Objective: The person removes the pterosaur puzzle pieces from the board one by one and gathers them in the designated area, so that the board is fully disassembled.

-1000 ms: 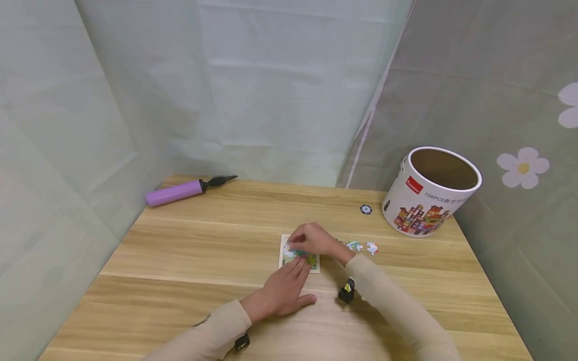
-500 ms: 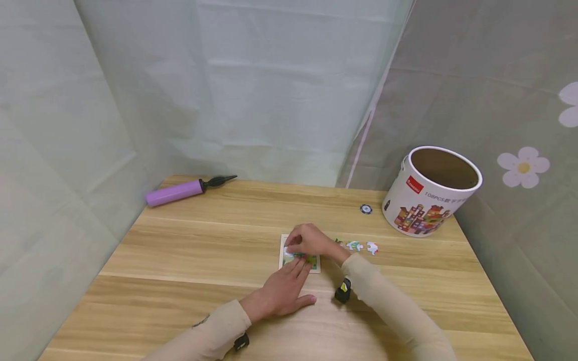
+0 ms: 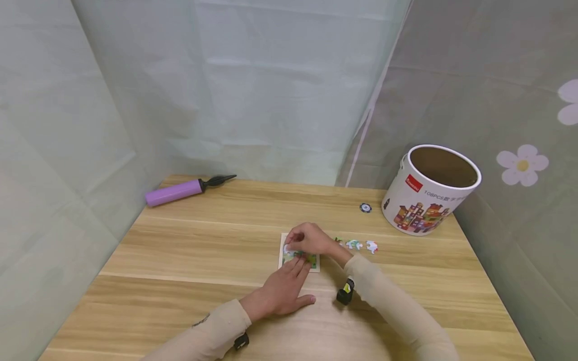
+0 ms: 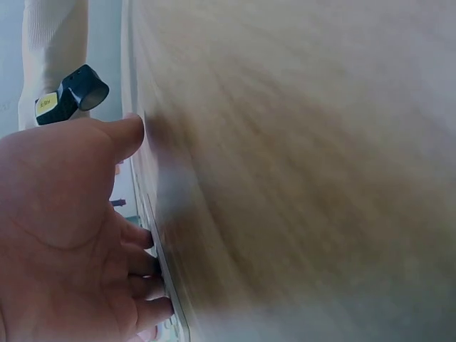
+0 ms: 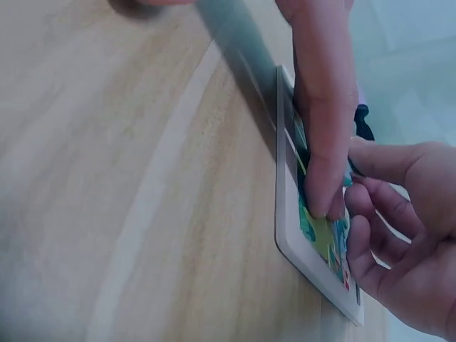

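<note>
A small jigsaw puzzle board with a pale frame and a green, colourful picture lies flat on the table. My left hand rests on its near part with straight fingers, thumb spread out over the wood. Over the upper left of the board, my right hand pinches a puzzle piece between thumb and fingertips, low against the picture. Most of that piece is hidden by the fingers. In the right wrist view the left fingers press down beside the right fingertips.
Right of the board lie loose puzzle pieces in a row. A dark round chip sits farther back, near a large white bucket. A purple hand pump lies at the back left. Fabric walls enclose the table.
My right hand has shifted slightly left and its fingers have closed lower over the board's upper left, covering more of the piece. My left hand stays in place.
</note>
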Tool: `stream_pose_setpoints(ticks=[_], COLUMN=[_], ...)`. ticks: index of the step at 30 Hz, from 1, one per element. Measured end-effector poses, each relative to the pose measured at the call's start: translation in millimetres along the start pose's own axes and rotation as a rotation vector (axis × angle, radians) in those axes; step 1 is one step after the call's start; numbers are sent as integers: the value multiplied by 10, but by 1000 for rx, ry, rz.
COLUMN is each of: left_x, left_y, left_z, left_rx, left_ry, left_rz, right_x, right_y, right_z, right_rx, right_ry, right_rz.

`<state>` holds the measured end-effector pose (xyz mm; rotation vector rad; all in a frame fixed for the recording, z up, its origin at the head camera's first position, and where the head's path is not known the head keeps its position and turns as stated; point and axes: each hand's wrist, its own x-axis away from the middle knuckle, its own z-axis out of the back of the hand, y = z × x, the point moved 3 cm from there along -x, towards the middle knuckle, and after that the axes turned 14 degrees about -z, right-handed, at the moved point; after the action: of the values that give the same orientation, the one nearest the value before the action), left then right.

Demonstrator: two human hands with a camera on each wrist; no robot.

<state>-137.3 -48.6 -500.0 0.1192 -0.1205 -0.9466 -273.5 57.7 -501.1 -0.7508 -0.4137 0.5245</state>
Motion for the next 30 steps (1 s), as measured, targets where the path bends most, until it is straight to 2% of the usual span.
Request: stream_pose_setpoints(ticks=[8,13,23,30], left_x=[-3,3,-4,-5], left_y=[4,8,-5,5], left_z=[8,28,-8,8], left_rx=[-4,5,-6,-22], left_ry=[-9,-3,3,3], left_rz=[5,-5,9,9], right_x=[-8,41,412,677], right_y=[-31,-34,199,404], right_z=[-1,98,492,636], right_rx=[35,28,32,32], right_ry=[54,77,175,217], right_rz=[34,22,-38,-81])
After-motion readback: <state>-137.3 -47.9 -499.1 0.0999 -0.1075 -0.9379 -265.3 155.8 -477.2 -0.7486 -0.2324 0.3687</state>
